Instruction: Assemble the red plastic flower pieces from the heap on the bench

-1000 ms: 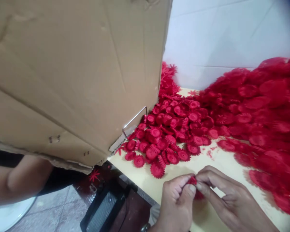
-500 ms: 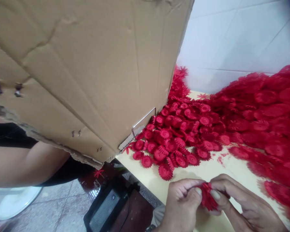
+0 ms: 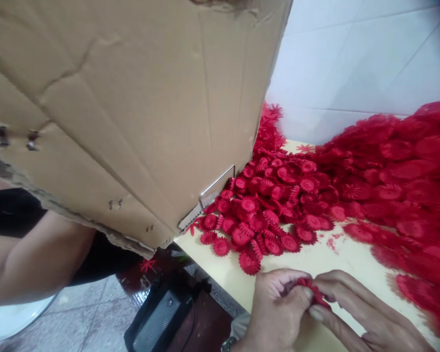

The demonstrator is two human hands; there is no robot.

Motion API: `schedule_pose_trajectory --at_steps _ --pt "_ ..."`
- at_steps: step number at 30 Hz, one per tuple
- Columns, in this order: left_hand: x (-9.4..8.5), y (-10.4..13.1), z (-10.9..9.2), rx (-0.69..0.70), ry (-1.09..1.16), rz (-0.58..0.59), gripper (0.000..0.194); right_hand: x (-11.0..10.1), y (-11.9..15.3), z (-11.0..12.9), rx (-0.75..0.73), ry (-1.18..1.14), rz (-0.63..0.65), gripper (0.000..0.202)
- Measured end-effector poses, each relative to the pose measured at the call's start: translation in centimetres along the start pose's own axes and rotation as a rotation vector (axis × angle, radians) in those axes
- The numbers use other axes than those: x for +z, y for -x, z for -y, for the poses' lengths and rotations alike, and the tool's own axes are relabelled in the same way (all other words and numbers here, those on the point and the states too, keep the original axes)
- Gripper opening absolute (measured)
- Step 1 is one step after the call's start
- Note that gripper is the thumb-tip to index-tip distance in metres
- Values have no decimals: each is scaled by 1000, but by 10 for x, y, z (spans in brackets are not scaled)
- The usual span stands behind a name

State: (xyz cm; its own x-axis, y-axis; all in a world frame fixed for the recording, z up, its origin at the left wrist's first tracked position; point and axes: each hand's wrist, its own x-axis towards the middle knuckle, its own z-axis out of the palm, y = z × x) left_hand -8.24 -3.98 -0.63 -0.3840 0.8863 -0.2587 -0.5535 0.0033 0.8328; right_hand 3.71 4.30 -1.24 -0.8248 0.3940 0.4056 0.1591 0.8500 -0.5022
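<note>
While the red flower (image 3: 318, 296) is showing less than a moment ago, our left hand (image 3: 278, 308) and right hand (image 3: 364, 310) are pinching it near the flower pile (image 3: 264, 210), so we're seemingly turning it.

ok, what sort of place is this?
Probably a small shared hand-work spot indoors, home or workshop I can't tell: heaps of red toothed discs on a pale tabletop, a cardboard sheet standing like a divider, and another person's arm partly behind it.

Both hands (image 3: 276, 310) on a red piece (image 3: 317, 296), red rosettes (image 3: 249, 204) heaped, cardboard (image 3: 150, 107) beside
</note>
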Motion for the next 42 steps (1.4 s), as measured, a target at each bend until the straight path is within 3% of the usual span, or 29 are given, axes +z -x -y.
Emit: schedule_pose_trajectory --at_steps 5,9,13,19,25,33,35,38,39,42 --pt "-4 6 2 22 -45 80 18 -12 -10 11 168 -177 97 11" --pt "-4 5 5 87 -169 -22 19 -13 -13 23 268 -179 -77 12" --pt "-4 1 13 100 -184 -42 17 -9 -10 25 347 -195 -195 12" --pt "-4 -1 18 127 -170 -65 14 -8 -5 20 435 -256 -225 13" --pt "2 0 15 60 -154 -25 16 -14 -3 12 605 -492 -254 20" --pt "7 2 10 14 -109 -36 13 -18 -1 12 612 -436 -283 19" --pt "4 4 7 32 -126 -75 12 -25 4 5 619 -445 -364 17" --pt "1 2 0 69 -121 -188 8 -44 14 -11 665 -385 -641 12" --pt "2 0 -3 62 -108 -195 7 -50 17 -16 683 -344 -681 12" --pt "10 -7 -7 -39 -90 -58 5 -59 21 -19 673 -264 -459 9"
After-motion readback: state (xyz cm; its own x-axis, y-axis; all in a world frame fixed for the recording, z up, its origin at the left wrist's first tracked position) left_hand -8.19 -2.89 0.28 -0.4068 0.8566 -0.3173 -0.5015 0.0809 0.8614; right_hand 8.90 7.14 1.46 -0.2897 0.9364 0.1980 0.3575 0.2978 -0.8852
